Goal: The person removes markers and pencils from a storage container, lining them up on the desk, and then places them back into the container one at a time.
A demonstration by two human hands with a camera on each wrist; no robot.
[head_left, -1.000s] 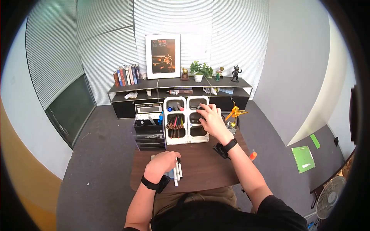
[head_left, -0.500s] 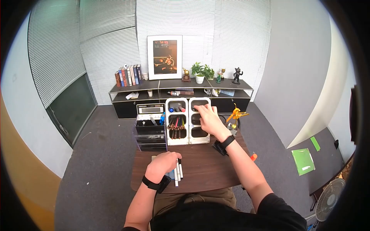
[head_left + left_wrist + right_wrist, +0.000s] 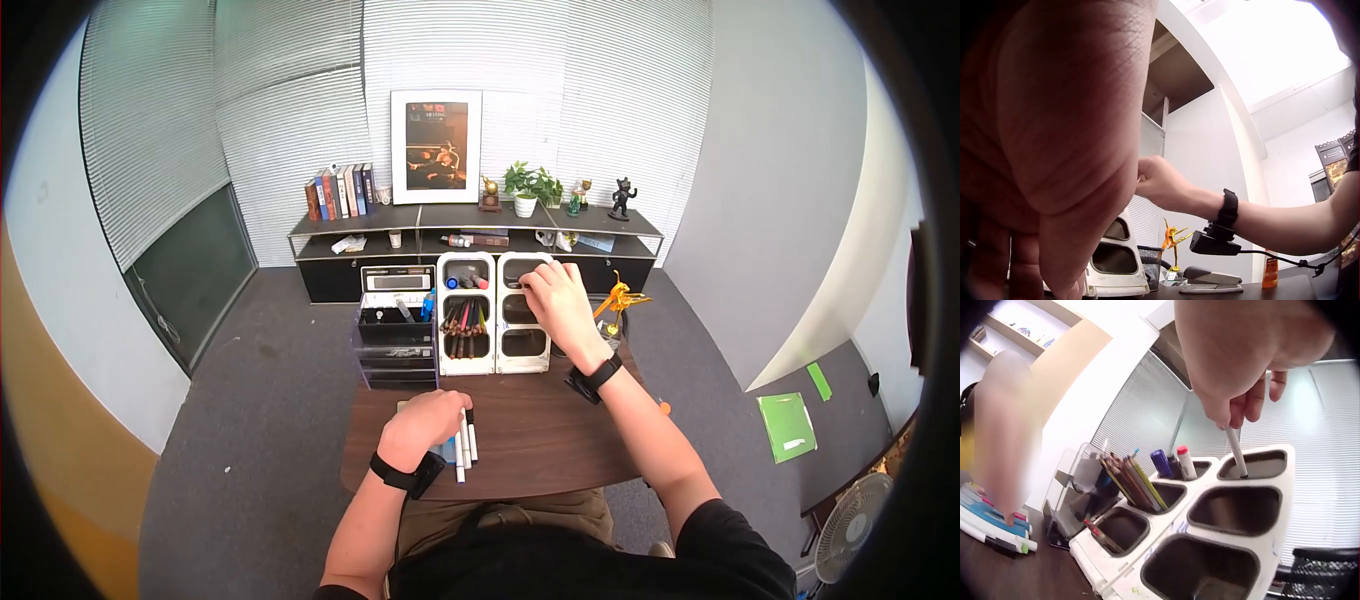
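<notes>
White marker (image 3: 1236, 451) — the right hand (image 3: 560, 308) pinches it at a compartment (image 3: 1269, 466).

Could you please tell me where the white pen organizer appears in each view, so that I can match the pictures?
Head: the white pen organizer is at the centre.
Left wrist: the white pen organizer is at the bottom, left of centre, partly hidden by the left hand.
Right wrist: the white pen organizer fills the lower middle.
Shared landmark: the right hand.
</notes>
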